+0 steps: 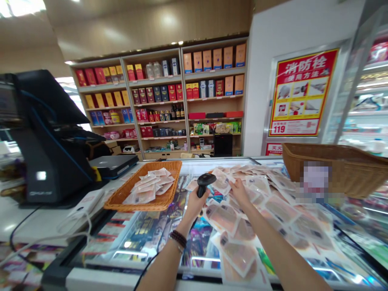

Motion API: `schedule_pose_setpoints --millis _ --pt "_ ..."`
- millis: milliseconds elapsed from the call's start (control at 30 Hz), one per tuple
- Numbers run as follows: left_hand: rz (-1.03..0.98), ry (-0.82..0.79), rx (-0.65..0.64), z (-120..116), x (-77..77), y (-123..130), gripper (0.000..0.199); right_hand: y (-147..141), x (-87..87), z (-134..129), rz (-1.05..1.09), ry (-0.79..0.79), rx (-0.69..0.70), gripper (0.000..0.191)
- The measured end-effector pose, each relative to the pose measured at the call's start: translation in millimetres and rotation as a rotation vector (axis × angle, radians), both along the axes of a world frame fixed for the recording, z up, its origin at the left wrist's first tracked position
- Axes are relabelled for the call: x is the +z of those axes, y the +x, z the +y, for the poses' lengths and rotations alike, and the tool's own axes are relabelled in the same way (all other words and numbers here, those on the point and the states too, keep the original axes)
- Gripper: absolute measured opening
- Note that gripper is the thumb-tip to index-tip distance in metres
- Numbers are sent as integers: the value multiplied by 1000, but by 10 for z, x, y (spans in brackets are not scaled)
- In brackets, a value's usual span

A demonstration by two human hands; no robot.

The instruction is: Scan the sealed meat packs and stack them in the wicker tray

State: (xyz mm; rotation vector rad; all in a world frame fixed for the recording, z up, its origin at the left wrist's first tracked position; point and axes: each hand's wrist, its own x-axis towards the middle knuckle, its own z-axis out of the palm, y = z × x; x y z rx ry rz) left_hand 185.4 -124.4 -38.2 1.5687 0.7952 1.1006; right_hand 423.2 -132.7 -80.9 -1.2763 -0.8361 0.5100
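Observation:
A black handheld scanner (206,180) is in my left hand (196,203), its fingers wrapped round the handle and its head tilted to the right. Just right of the scanner head, my right hand (239,193) pinches the edge of a clear flat packet (222,180). Many similar packets (239,252) with pale orange contents and small dark labels lie spread over the glass top below and right of my hands. To the left, an orange wicker basket (177,178) holds a pile of smaller-looking clear packets (150,186).
A black checkout terminal (45,161) and a flat black device (117,165) stand at the left. At the right is a brown wicker basket (363,165). White cables (87,222) cross the left counter. Shelves of boxes (157,95) stand behind.

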Motion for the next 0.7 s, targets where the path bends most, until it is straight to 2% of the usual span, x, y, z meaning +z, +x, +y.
schedule_pose_setpoints --millis 133,267,500,700 --pt "8 1 -27 -11 -14 -3 49 -55 7 4 99 23 -12 37" --pt "17 18 -44 -22 -17 -2 49 -68 7 -2 86 47 -19 39" --pt "9 -19 -111 -67 3 13 53 -51 30 -17 78 41 -15 30" --pt "40 -21 -121 -72 -18 27 53 -72 57 -34 92 55 -5 31"
